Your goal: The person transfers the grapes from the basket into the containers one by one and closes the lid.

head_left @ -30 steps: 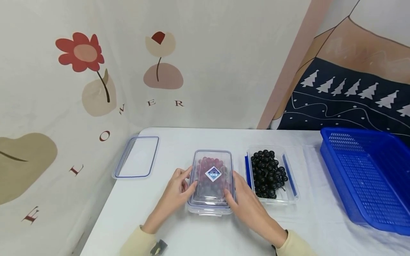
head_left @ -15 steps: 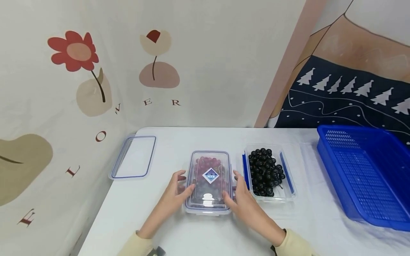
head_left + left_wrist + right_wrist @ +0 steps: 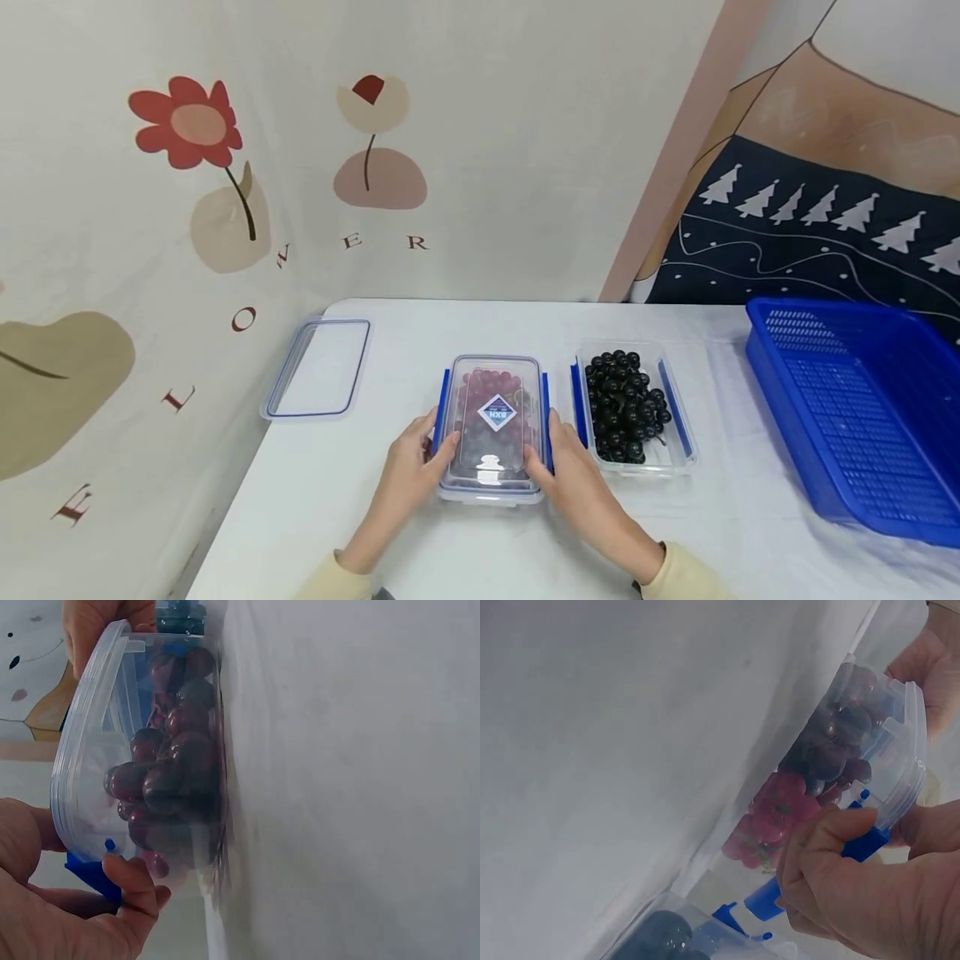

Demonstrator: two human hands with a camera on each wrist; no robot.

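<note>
A clear food container (image 3: pixel 90 780) stands on the white table with red and dark grapes (image 3: pixel 180 750) inside. Its clear lid (image 3: pixel 468 467), blue-edged with a diamond label, lies on top. Blue side latches (image 3: pixel 441 404) stick outward on both long sides. My left hand (image 3: pixel 408 467) grips the left side, thumb on the lid rim and curled fingers at the latch. On the opposite side my right hand (image 3: pixel 581 479) does likewise, its fingers curled round the right latch (image 3: pixel 866 844). Part of each latch is hidden by the fingers.
To the right stands a lidless clear container (image 3: pixel 678 462) of black grapes (image 3: pixel 622 408), its blue side latches out. A blue plastic basket (image 3: pixel 817 450) is at the far right. Another clear lid (image 3: pixel 318 367) lies at the table's back left, near the patterned wall cloth.
Both hands first drew slightly away from the container's sides, then closed in again. The blue latches, not seen standing out at first, now stick out on both sides.
</note>
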